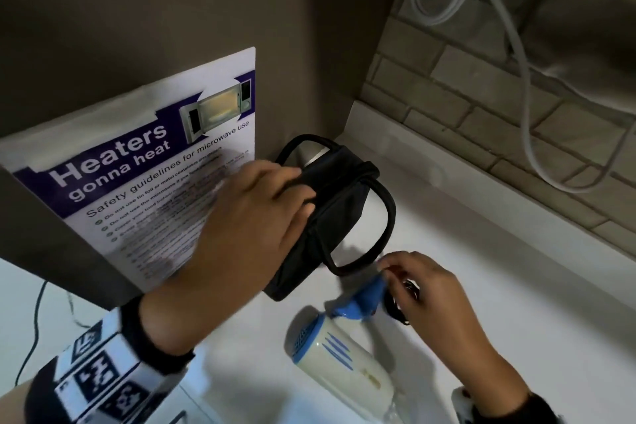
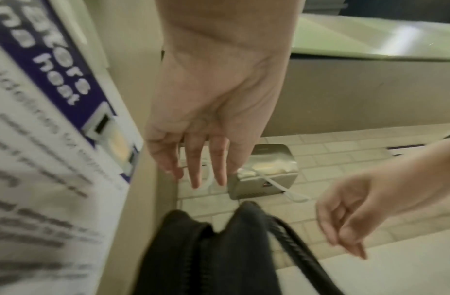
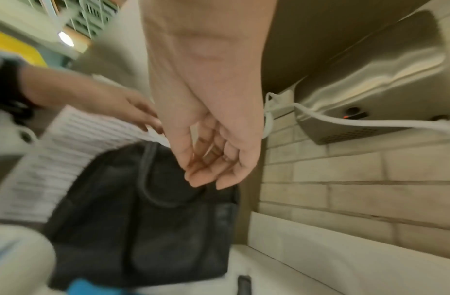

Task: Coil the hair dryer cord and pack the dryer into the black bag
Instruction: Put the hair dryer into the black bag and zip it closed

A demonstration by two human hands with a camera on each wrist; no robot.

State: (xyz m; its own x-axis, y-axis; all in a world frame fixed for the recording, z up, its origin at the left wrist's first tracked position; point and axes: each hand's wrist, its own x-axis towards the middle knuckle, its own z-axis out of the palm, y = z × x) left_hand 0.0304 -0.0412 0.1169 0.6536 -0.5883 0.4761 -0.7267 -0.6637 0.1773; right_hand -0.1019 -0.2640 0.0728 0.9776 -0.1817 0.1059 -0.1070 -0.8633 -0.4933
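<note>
While the hair dryer (image 1: 347,365) is lying near the counter's (image 1: 499,286) front edge, the left hand (image 1: 254,213), fingers straight and apart, is hovering over the black bag (image 1: 330,213); the right hand (image 1: 430,289), fingers loosely curled, is holding nothing.

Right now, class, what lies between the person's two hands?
In the head view, the black bag lies on the white counter between the left hand and the right hand.

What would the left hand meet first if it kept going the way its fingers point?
Likely the black bag: the left hand hangs open over its top edge, fingers aimed at it. Whether they already touch is unclear.
</note>
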